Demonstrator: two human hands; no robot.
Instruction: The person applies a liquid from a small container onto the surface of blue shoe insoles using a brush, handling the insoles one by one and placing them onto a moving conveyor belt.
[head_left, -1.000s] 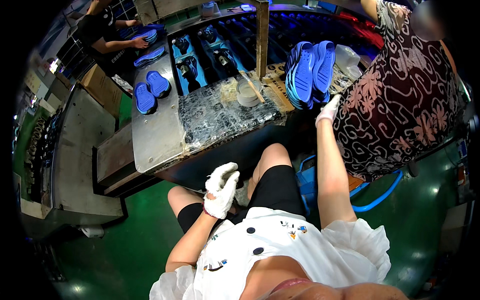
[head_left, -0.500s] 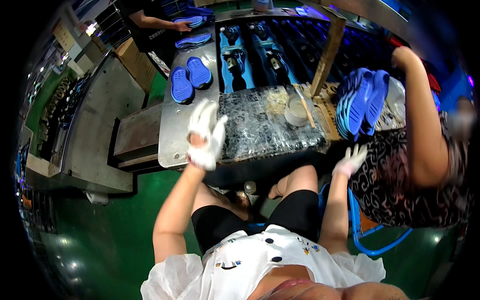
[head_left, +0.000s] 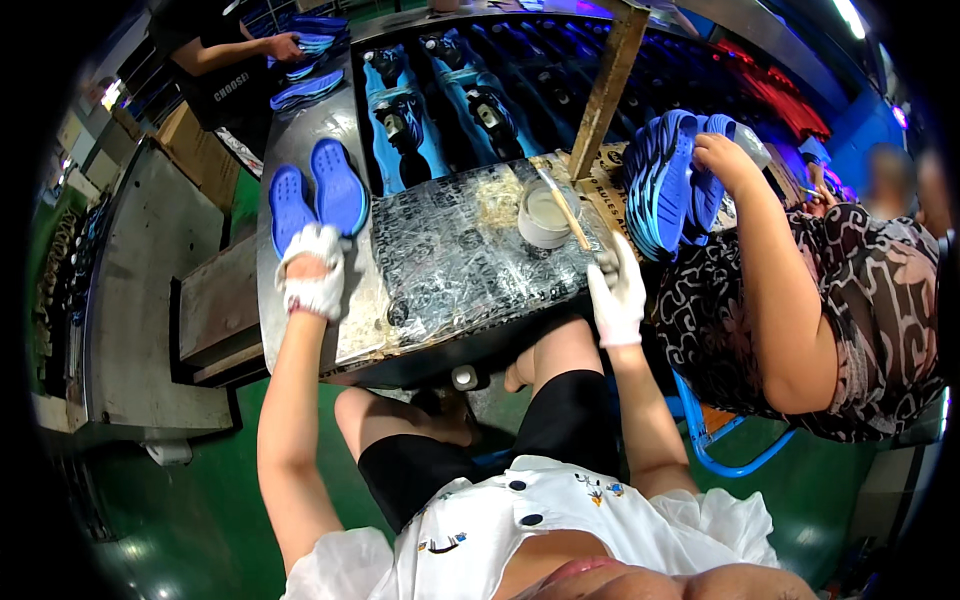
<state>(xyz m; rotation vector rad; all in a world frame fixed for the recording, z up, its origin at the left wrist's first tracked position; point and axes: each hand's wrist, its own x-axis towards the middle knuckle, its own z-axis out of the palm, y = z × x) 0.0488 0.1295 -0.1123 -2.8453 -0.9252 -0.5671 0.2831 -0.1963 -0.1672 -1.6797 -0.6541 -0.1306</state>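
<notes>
A pair of blue perforated shoe soles (head_left: 338,190) lies on the metal tabletop at the left. My left hand (head_left: 314,270), in a white glove with a bare patch at the back, is at their near ends, its fingers bent over them. My right hand (head_left: 619,295), gloved in white, stands by the right front corner of a plastic-wrapped board (head_left: 460,265). Its fingers are stretched, the thumb apart, and I see nothing held in it. On the board, close to this hand, is a round white tub (head_left: 544,218) with a wooden-handled brush (head_left: 566,208) across its rim.
Stacked blue soles (head_left: 662,185) stand at the right, where a co-worker's hand (head_left: 725,160) touches them. Another person (head_left: 215,75) handles soles at the far left. Beyond the board, a dark bed (head_left: 440,105) carries blue shoe pieces. A post (head_left: 608,90) rises beside the tub.
My left hand has moved forward onto the near ends of the soles. My right hand has come up from beside the co-worker to the board's corner. The view has shifted; the co-worker's arm has lowered onto the stack.
</notes>
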